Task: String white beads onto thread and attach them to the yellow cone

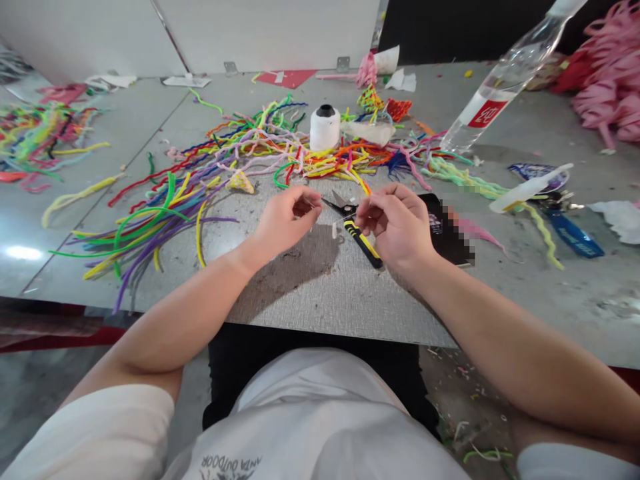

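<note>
My left hand (285, 220) hovers over the grey table (320, 293), its thumb and fingers pinched on a thin white thread (327, 215). My right hand (395, 223) is closed in a pinch on the other end of that thread, a little apart from the left. Between and under the hands lie snips with black and yellow handles (361, 237), blades pointing up left. A small white bit (335, 231) lies beside them. A white thread spool (325, 128) stands upright behind the hands.
Several coloured pipe cleaners (165, 207) sprawl across the table's left and back. A clear plastic bottle (500, 80) leans at the back right, near pink fluffy material (607, 87). A black booklet (445, 230) lies by my right hand. A blue packet (573, 233) sits further right.
</note>
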The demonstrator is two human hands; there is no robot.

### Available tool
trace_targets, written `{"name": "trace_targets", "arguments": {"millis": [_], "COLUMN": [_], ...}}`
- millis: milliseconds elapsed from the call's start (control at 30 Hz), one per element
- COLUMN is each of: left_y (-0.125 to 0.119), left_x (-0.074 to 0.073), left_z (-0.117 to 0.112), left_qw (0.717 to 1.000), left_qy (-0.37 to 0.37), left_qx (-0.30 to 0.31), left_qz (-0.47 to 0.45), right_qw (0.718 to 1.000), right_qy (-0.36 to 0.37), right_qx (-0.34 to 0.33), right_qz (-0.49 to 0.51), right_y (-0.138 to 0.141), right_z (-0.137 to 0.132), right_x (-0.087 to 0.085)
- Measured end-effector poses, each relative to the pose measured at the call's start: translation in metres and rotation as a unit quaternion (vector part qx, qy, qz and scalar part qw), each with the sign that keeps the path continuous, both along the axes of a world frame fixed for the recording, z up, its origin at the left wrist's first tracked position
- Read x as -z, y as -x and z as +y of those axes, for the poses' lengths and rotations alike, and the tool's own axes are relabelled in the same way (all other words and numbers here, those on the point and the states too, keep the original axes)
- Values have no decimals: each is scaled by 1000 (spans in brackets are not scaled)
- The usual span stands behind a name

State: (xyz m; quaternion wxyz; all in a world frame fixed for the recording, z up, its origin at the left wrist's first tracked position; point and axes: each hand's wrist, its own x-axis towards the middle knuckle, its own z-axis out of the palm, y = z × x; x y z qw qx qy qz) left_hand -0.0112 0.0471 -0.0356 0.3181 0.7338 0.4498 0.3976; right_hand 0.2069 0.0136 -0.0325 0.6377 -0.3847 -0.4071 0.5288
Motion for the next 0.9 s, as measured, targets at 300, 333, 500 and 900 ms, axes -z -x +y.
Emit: {"name": "trace_targets", "arguments": {"millis": [300,333,500,900], "left_y": [4,3,4,1], "left_x": [-7,-8,-11,-13], "left_z": [3,3,0,-6], "left_qw": [965,964,969,990], "left_qy": [-69,-66,-52,-78], "left_qx": [35,32,21,66], "left_qz": [250,255,242,100], "right_qw": [971,962,924,923], "right_qy": [-59,-66,-79,-149], "right_qx": [7,13,49,-40], "right_qz": [-231,-264,-370,-353], "right_y": [-8,-10,-14,-14], "right_z": [7,8,13,4], "right_x": [12,14,17,9]}}
